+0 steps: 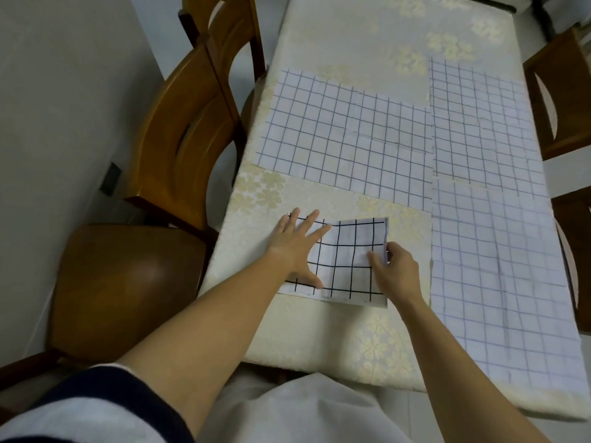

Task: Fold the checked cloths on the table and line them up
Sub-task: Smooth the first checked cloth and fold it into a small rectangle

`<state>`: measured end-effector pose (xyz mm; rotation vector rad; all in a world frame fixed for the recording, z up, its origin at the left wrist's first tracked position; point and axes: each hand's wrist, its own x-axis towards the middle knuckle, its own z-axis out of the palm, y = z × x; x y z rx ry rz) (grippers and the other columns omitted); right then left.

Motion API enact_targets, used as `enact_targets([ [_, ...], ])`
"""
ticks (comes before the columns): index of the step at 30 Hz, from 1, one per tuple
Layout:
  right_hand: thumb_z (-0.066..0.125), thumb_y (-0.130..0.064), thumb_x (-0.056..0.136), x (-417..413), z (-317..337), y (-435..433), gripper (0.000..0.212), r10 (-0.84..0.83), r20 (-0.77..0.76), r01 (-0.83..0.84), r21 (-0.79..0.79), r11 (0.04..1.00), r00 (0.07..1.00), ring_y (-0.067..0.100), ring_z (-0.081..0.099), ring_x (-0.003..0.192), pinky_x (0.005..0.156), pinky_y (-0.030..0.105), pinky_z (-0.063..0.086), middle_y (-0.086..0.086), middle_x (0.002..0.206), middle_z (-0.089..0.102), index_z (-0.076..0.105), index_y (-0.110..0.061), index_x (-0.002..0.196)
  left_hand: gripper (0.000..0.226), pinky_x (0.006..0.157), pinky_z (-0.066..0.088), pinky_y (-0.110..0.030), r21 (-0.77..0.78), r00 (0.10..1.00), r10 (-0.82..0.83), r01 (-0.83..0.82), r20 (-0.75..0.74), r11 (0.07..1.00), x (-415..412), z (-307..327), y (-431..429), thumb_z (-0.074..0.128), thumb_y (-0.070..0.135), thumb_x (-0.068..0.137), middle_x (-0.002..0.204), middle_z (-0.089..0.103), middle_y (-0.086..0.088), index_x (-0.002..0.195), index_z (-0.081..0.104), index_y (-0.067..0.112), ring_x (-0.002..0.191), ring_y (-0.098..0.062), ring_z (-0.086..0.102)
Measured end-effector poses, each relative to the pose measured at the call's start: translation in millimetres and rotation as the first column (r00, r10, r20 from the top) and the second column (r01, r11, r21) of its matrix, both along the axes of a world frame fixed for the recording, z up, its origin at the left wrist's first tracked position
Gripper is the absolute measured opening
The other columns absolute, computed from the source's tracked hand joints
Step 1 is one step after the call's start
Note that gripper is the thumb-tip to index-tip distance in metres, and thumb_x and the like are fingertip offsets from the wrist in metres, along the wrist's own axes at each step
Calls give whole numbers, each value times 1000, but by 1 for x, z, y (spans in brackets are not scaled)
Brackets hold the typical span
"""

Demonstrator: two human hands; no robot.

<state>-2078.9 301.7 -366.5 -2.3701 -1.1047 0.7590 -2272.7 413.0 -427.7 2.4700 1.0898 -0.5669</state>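
Observation:
A small folded checked cloth [348,270] with bold black lines lies near the table's front left. My left hand [295,247] lies flat on its left part, fingers spread. My right hand [395,266] pinches the cloth's right edge between thumb and fingers. Three larger checked cloths with faint lines lie spread flat: one [345,135] behind the folded cloth, one [483,126] at the far right, and one [499,282] along the right edge toward the front.
The table [351,36] wears a cream floral cover. A wooden chair [179,148] stands close at the left, and two more chairs [563,100] line the right side. A wall runs along the left.

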Motion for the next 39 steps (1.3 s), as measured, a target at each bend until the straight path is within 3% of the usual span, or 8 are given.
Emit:
enact_targets([
  [7,58,-24,101,-29,8,8,35,21,-16,-21,52,998,1000,7,57,74,55,13,41,9,108,69,55,-8,131,152,123,-8,-60,-12,999,46,-46,-28,999,13,5,-4,70,91,51,165,-33,-2,157,-23,37,149,-44,-28],
  [11,52,-23,101,-42,8,16,42,42,-7,-42,27,999,999,29,67,90,71,38,57,17,114,69,48,-7,140,125,127,-7,-51,38,974,33,-42,224,998,-9,14,0,66,81,72,168,-23,-1,163,-4,30,154,-31,-22],
  [15,48,-19,102,-67,12,30,37,94,0,-93,42,995,996,23,65,70,55,33,50,11,92,68,46,-7,136,57,120,27,-32,-257,685,476,-403,551,878,-35,34,2,59,43,100,164,31,2,152,42,24,151,-20,26],
  [18,54,-30,102,-90,14,38,43,188,-91,-176,119,977,978,6,60,68,56,18,41,-2,82,67,46,-8,138,47,104,43,-31,-540,486,741,-509,463,671,-41,45,6,43,53,104,141,59,1,138,56,23,129,-19,54],
  [20,55,-39,102,-99,12,35,47,264,-174,-242,134,961,949,0,59,76,67,13,44,-8,92,65,49,-12,140,66,107,46,-43,-635,477,813,-525,333,567,-44,44,5,30,69,100,134,63,-4,138,57,22,123,-25,59],
  [24,51,-23,104,-86,-16,16,34,401,147,-418,118,901,904,24,63,109,95,39,52,8,127,65,61,-11,134,49,97,55,-43,-619,448,853,-599,267,508,-50,26,-2,49,59,99,118,68,-3,126,62,20,105,-23,66],
  [31,56,-22,101,-72,-43,-6,51,502,222,-500,-68,863,836,32,35,146,117,46,31,6,158,40,44,-16,150,32,68,47,-16,-522,394,835,-653,384,548,-36,18,5,72,18,94,103,70,0,124,62,16,94,-16,66],
  [39,45,-39,105,-68,-54,-6,62,580,167,-548,-203,811,797,29,7,156,123,45,15,-2,169,10,21,-23,160,36,76,55,-34,-359,464,759,-684,457,635,-35,10,13,74,24,93,99,61,2,123,55,17,87,-18,62],
])
